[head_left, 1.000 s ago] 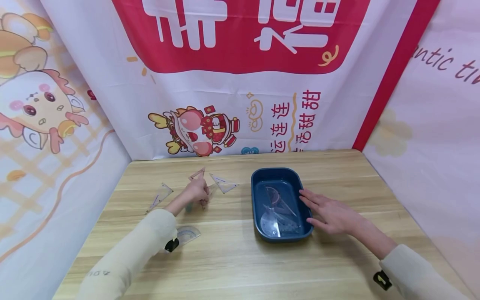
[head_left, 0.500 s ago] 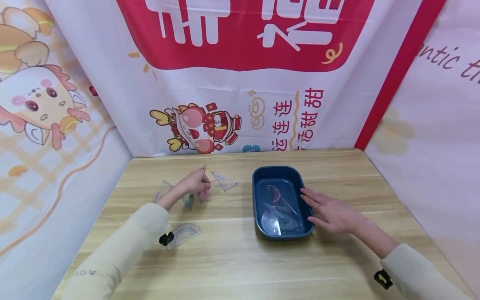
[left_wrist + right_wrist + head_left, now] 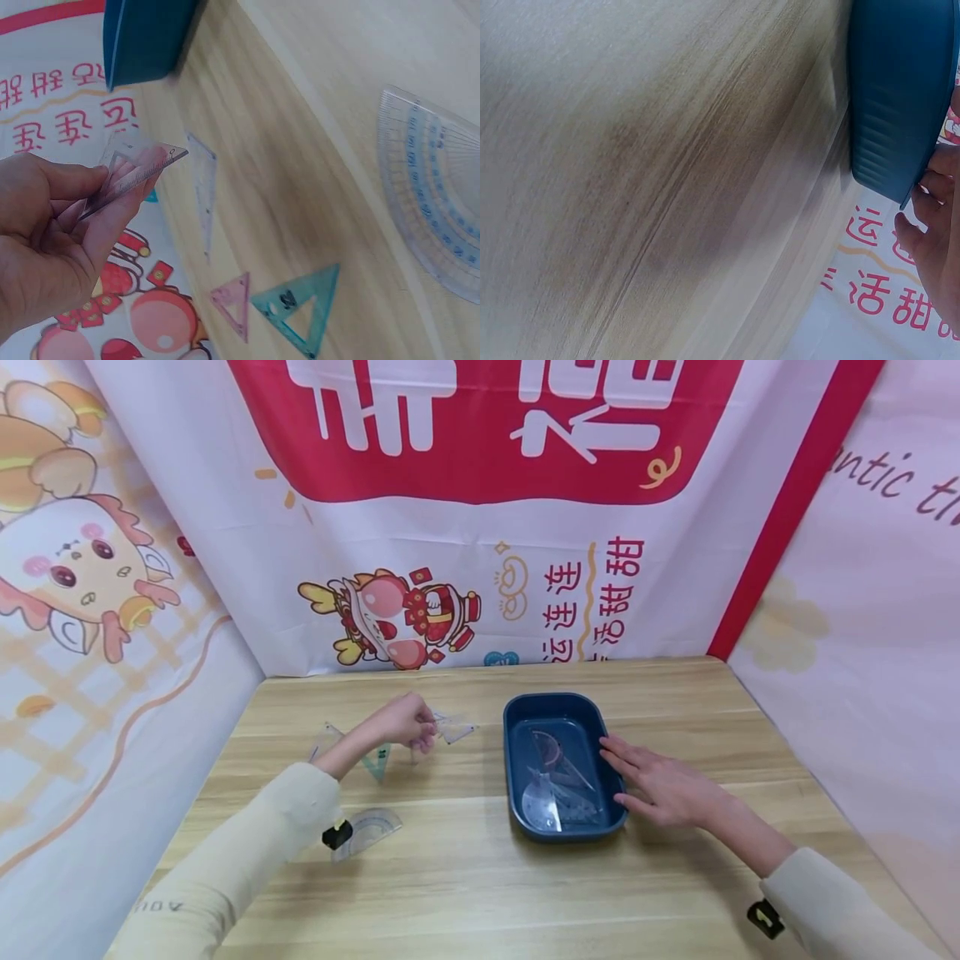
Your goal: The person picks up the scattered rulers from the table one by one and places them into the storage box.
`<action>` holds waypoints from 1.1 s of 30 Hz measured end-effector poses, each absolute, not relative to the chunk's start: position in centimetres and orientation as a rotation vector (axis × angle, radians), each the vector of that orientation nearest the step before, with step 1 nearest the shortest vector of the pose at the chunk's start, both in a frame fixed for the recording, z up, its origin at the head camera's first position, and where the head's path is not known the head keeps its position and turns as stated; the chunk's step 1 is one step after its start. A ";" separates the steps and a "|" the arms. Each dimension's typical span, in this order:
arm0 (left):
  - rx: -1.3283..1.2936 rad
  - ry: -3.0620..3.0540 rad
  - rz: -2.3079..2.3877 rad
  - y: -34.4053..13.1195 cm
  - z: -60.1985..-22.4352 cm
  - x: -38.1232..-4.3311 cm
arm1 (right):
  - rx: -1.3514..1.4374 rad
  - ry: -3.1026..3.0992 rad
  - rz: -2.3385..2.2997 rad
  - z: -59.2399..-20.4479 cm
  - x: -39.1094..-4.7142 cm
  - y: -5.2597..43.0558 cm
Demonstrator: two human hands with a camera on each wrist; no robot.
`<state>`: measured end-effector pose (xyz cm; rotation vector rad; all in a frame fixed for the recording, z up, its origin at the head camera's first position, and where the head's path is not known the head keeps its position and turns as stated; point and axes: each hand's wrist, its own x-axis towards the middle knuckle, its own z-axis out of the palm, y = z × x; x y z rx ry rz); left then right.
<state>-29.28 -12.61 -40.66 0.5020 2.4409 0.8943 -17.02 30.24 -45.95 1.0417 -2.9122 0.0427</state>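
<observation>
A white cloth printed with red lettering (image 3: 465, 518) hangs behind a pale wood table (image 3: 465, 902). Toward the right half stands a deep blue box (image 3: 567, 838); on its floor I can see a purplish protractor (image 3: 549, 750) and, nearer the front, a clear protractor (image 3: 538, 806) among overlapping transparent pieces too glassy to count. The right hand (image 3: 660, 785) lies against the box's right rim, fingers fairly straight and a little apart, gripping nothing, the forearm slanting in from the lower right. The left forearm reaches well forward; its hand (image 3: 408, 722) is bent at the fingers, thumb and fingertips pinching a small clear set square (image 3: 131, 169), tilted above the table left of the box. Below lie a teal triangle (image 3: 324, 289), a pink triangle (image 3: 225, 291) and another clear set square (image 3: 204, 161), with a large protractor (image 3: 424, 176) nearer the person.
</observation>
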 end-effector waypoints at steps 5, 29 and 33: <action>0.525 2.440 0.871 -11.6 -39.7 -28.9 | 1.036 -2.923 0.041 -46.0 -17.0 30.3; 0.722 2.398 0.803 -3.2 -36.0 -27.5 | 1.037 -2.910 0.043 -46.1 -17.0 30.4; 0.731 2.412 0.797 -1.5 -36.1 -27.3 | 1.048 -2.904 0.047 -46.0 -17.1 30.4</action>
